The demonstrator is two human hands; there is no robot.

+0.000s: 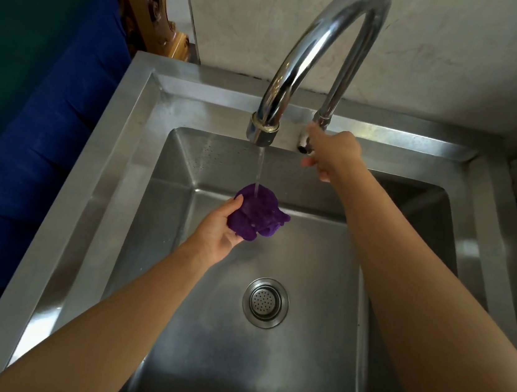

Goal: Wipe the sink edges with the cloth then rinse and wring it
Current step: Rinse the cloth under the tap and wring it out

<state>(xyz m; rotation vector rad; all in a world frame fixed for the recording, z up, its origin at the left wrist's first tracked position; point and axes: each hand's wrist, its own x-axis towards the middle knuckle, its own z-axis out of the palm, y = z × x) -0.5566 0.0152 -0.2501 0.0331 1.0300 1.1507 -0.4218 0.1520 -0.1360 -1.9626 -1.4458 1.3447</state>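
Rinse step underway. Left hand has its fingers wrapped round the bunched purple cloth, held directly under the water stream from the tap spout. Right hand is on the tap handle; how firmly it grips I can't tell. Best to turn and knead the cloth so water reaches the inner folds. Sink basin below the fingers holds nothing but the strainer; no pooled water evident.

— Looks like a home kitchen or wash corner.
— Going by what?
— Square stainless steel sink with strainer drain, tall gooseneck faucet, pale tiled wall, carved wooden furniture alongside.
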